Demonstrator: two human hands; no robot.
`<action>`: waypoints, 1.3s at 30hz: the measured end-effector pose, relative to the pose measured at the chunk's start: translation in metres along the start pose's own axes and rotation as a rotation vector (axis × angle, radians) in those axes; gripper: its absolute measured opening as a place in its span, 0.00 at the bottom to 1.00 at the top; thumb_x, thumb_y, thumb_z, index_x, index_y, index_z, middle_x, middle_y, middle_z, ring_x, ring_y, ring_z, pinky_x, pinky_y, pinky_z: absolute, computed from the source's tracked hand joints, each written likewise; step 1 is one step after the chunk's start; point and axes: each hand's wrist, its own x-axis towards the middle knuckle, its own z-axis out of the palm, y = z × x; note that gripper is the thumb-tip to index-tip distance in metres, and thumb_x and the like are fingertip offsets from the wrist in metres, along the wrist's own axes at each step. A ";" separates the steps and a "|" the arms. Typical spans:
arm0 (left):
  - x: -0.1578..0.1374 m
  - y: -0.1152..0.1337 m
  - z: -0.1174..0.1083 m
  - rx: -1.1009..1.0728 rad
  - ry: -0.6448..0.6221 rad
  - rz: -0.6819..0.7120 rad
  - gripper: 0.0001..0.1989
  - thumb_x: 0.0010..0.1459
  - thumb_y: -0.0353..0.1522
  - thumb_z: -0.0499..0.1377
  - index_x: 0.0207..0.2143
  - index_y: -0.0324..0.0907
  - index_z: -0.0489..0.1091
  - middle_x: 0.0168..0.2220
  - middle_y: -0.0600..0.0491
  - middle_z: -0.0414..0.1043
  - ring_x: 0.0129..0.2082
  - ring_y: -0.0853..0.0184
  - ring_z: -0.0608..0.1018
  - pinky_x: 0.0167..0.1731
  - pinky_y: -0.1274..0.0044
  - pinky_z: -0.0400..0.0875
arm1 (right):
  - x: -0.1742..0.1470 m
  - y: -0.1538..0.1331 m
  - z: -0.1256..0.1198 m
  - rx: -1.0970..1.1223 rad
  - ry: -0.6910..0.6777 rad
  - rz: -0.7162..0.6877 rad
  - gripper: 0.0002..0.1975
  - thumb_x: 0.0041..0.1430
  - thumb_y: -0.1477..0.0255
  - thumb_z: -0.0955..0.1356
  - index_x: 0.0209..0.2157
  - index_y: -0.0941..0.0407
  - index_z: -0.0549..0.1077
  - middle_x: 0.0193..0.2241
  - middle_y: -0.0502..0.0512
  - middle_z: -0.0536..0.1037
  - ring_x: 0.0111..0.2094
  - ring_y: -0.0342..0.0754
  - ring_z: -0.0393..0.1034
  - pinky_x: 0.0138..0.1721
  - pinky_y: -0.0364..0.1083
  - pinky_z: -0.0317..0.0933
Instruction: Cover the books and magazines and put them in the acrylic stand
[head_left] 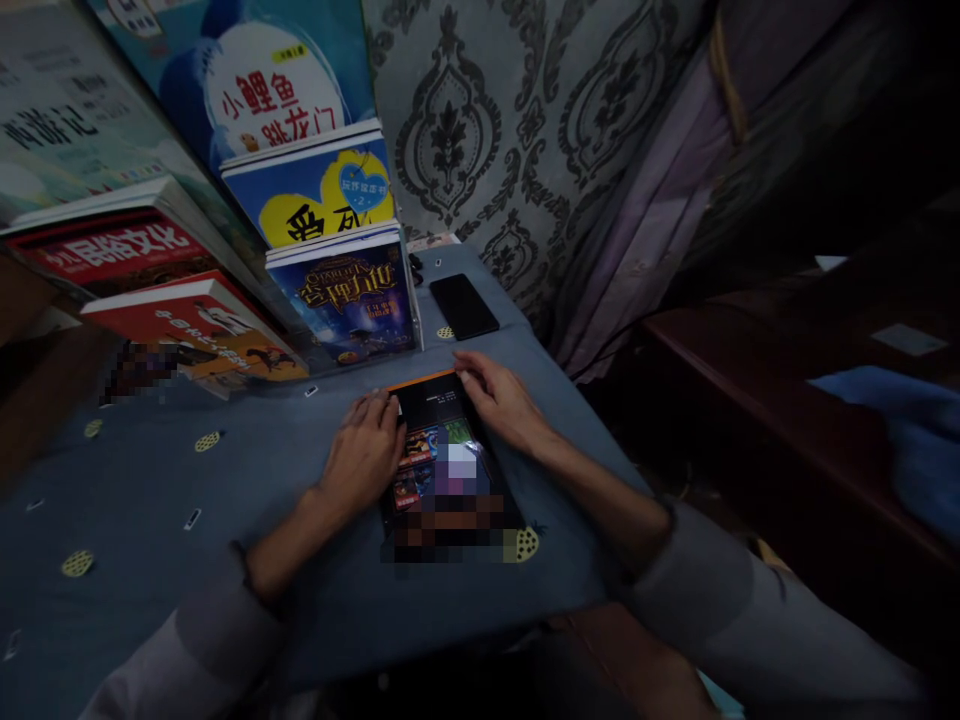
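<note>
A dark book (427,403) lies on the blue cloth, with small colour pictures on its cover and an orange strip along its far edge. A bright glare and a blurred patch hide its near part. My left hand (362,447) is closed on the left edge, its fingers bent and close together. At the far right corner, my right hand (504,400) grips the book, fingers curved along the edge and thumb nearer to me. Beyond my hands a black phone (464,306) lies flat.
Several books stand in tiers at the back left, among them a blue book (349,305) and a red-orange book (199,335). The table (247,480) has a pineapple-print cloth; its right edge runs beside my right forearm. Patterned wallpaper (517,120) and a curtain (637,240) are behind.
</note>
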 end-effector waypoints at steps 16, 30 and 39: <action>0.030 0.018 0.001 -0.091 0.026 0.128 0.19 0.69 0.32 0.51 0.58 0.35 0.69 0.60 0.39 0.71 0.60 0.55 0.74 0.62 0.60 0.67 | 0.006 0.007 0.002 0.143 0.067 0.062 0.17 0.69 0.65 0.61 0.55 0.54 0.72 0.51 0.59 0.80 0.51 0.54 0.77 0.55 0.56 0.70; 0.060 0.022 0.014 -0.241 -0.010 0.301 0.21 0.70 0.32 0.48 0.62 0.36 0.65 0.64 0.40 0.67 0.64 0.56 0.71 0.64 0.60 0.63 | 0.005 0.002 0.001 0.134 0.071 0.057 0.18 0.68 0.67 0.60 0.55 0.56 0.72 0.51 0.62 0.80 0.52 0.55 0.76 0.56 0.57 0.69; 0.060 0.015 0.019 -0.307 0.032 0.310 0.21 0.70 0.32 0.48 0.62 0.39 0.66 0.63 0.42 0.68 0.63 0.59 0.72 0.63 0.61 0.65 | 0.002 0.003 -0.003 0.113 -0.001 0.062 0.18 0.69 0.69 0.60 0.53 0.55 0.74 0.52 0.60 0.80 0.52 0.53 0.76 0.57 0.55 0.68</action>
